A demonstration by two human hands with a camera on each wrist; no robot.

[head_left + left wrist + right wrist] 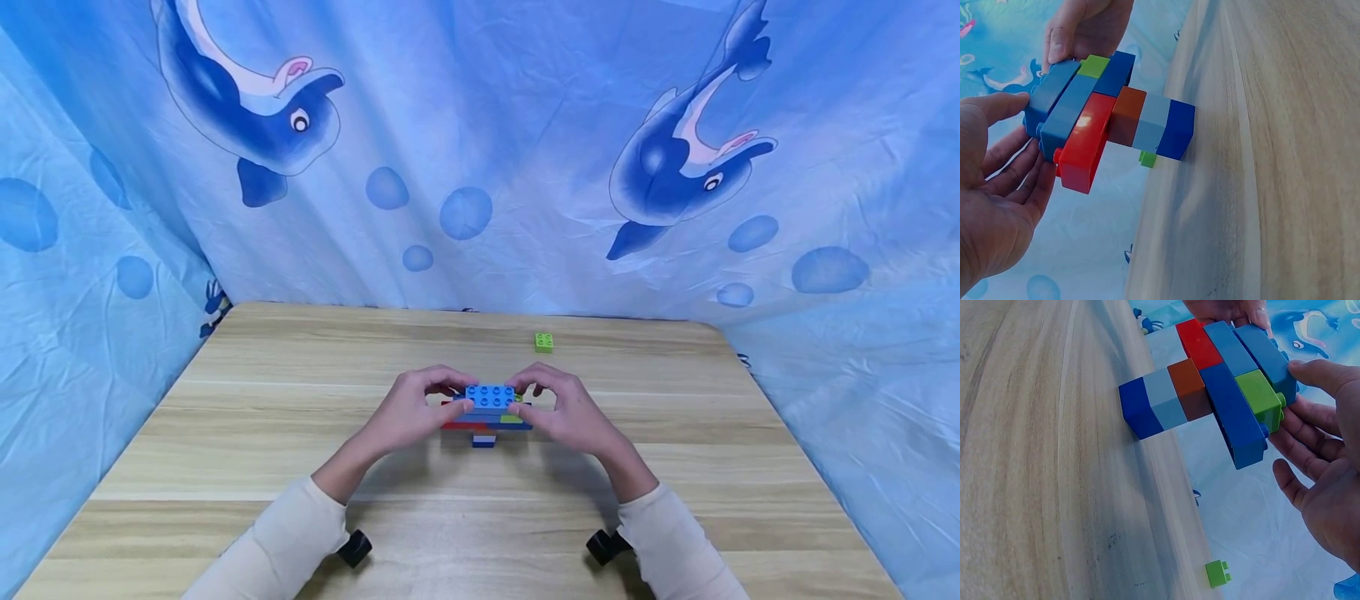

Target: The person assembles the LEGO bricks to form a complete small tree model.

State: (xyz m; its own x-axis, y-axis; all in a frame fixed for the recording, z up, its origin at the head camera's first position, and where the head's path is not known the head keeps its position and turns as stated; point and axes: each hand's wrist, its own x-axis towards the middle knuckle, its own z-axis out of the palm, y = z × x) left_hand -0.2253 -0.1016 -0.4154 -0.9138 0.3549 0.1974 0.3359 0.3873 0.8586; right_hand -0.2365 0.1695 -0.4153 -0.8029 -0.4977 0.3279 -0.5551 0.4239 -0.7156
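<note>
A stack of toy building blocks stands on the table between both hands. At its foot is a dark blue block [1140,407], then a light blue block [1163,398] and an orange-brown block [1127,117]. Across that column lie a red block [1087,144] and a long dark blue block [1235,415]. Above them sit a blue block [1067,115] and a small green block [1259,399]. My left hand [408,410] pinches the left end of the topmost blue block [491,397], thumb on the near side. The right hand [572,412] pinches its other end.
A loose green block [543,342] lies near the far edge of the wooden table [300,350]. A blue curtain [525,167] with dolphins hangs behind the table and along its sides. Black pieces [355,548] show at both wrists.
</note>
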